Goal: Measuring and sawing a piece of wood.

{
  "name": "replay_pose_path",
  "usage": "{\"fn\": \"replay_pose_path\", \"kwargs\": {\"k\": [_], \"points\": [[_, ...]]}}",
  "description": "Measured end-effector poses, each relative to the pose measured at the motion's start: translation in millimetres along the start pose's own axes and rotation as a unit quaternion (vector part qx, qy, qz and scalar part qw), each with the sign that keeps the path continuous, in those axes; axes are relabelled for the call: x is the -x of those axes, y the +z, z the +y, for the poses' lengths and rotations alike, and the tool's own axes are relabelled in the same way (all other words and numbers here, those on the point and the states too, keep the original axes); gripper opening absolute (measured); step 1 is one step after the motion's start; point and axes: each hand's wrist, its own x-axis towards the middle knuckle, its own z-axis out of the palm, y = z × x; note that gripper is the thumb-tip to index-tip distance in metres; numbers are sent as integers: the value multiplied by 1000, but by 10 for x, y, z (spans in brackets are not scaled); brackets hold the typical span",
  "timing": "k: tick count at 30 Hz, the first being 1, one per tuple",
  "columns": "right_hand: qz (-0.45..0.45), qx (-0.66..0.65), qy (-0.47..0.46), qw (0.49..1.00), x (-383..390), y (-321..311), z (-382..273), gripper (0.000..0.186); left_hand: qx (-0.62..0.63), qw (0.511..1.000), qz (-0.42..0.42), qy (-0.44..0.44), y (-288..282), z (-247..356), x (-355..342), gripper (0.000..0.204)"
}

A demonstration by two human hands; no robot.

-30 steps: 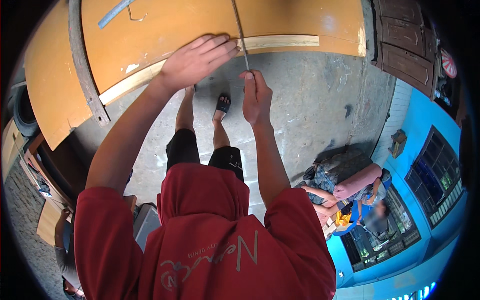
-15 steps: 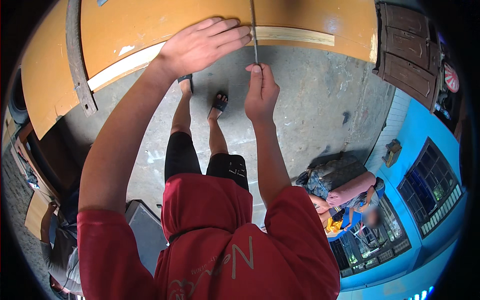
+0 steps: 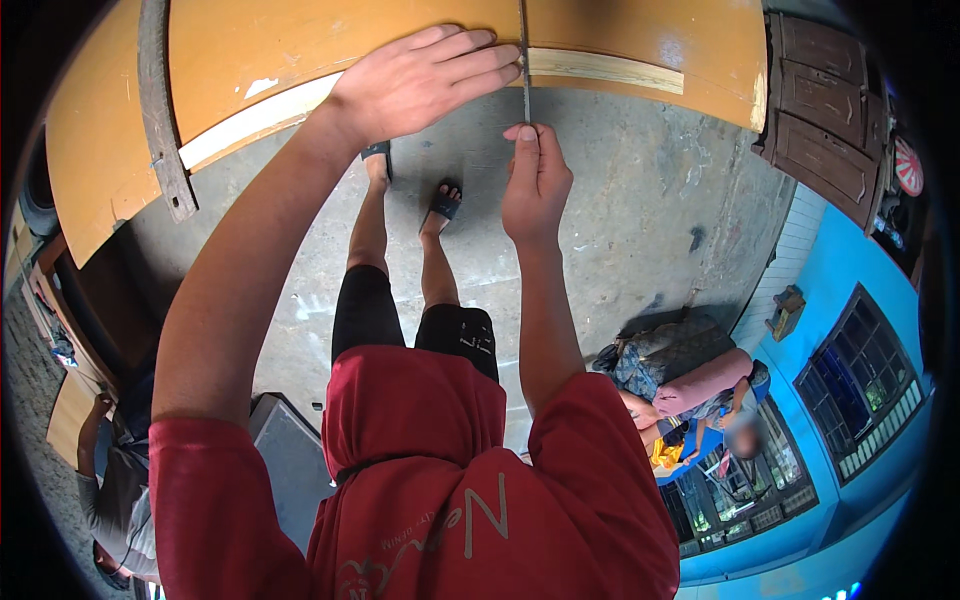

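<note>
A: Looking from the left, there's a dark curved metal strip lying across the orange-painted wooden panel, then the pale bare-wood edge band along the panel's lower rim.

B: And the left hand?

A: Spread flat, palm down on the panel, fingertips right up against the thin metal blade. It grips nothing, just presses. Half a second ago it sat a touch lower in view; the panel now fills more of the top, so the head has leaned in.

B: The blade itself?

A: It stands across the panel edge, between the two hands. The right hand is closed round its lower end, pinched, thumb on top. It has crept closer to the edge than before, so I'd judge the stroke is near its top

B: Further right?

A: Bare concrete floor, sandalled feet below, dark wooden shutters at the corner
</note>
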Motion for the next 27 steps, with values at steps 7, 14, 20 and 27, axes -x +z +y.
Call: {"fn": "replay_pose_path", "kwargs": {"k": [7, 14, 20, 27], "points": [[-13, 18, 13, 1000, 0, -11, -13, 28, -8, 1000, -5, -3, -16, 4, 3, 59], [-11, 10, -6, 1000, -28, 1, 20, 29, 2, 999, 52, 1, 61, 2, 16, 47], [-1, 1, -5, 1000, 31, 9, 45, 29, 5, 999, 42, 1, 59, -22, 5, 47], [-4, 25, -12, 1000, -64, 29, -44, 30, 6, 999, 53, 4, 76, -2, -1, 47]]}}
